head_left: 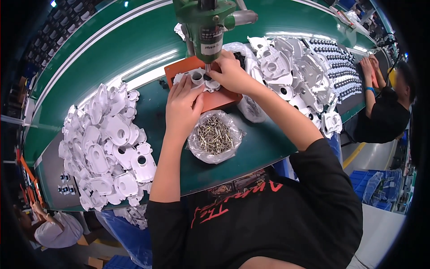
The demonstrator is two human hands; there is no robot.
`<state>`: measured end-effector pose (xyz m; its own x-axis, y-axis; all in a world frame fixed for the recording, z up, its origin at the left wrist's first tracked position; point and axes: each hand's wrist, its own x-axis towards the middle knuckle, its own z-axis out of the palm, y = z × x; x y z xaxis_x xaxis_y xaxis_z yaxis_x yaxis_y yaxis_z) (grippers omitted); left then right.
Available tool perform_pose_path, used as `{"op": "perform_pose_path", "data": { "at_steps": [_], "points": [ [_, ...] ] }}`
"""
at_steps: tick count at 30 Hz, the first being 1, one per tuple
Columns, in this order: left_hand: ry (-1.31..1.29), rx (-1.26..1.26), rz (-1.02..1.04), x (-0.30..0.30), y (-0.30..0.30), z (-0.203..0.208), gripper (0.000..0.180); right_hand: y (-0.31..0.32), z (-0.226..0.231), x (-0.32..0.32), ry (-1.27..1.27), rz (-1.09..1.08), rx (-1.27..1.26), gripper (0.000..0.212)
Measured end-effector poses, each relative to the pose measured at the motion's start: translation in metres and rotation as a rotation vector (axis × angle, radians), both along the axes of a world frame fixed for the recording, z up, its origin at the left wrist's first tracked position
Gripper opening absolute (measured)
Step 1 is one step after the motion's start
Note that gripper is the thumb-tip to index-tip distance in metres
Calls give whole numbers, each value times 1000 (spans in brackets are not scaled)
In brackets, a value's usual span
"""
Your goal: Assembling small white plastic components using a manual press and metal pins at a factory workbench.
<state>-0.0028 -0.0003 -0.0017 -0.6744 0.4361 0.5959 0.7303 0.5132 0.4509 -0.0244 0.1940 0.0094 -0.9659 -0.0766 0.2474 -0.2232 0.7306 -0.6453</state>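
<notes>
A white plastic housing (pixel 197 78) with a raised round collar lies in an orange fixture (pixel 210 102), under a green bench press (pixel 209 45). My left hand (pixel 182 105) is at the housing's near left, its fingers along the part and its thumb bent over the near edge, holding it. My right hand (pixel 233 75) reaches in from the right, closed beside the press's metal tip (pixel 208 67). Its thumb is near a dark round spot on the housing; whatever its fingertips hold is hidden. A plastic-lined bowl of screws (pixel 215 136) stands just nearer than the fixture.
White plastic parts are heaped at left (pixel 101 148) and right (pixel 284 67). Rows of small black-and-white pieces (pixel 338 67) lie farther right. A clear plastic bag (pixel 253 107) is beside the fixture. Co-workers sit at far right (pixel 385 107) and lower left (pixel 58 228).
</notes>
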Motion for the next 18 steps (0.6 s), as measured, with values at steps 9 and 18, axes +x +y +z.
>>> {"op": "perform_pose_path", "data": {
  "at_steps": [9,18],
  "points": [
    [-10,4,19,1,-2,0,20,-10,25,53,313,123,16,17],
    [-5,34,9,-1,2,-3,19,-36,31,99,292,570,263,15]
  ]
}}
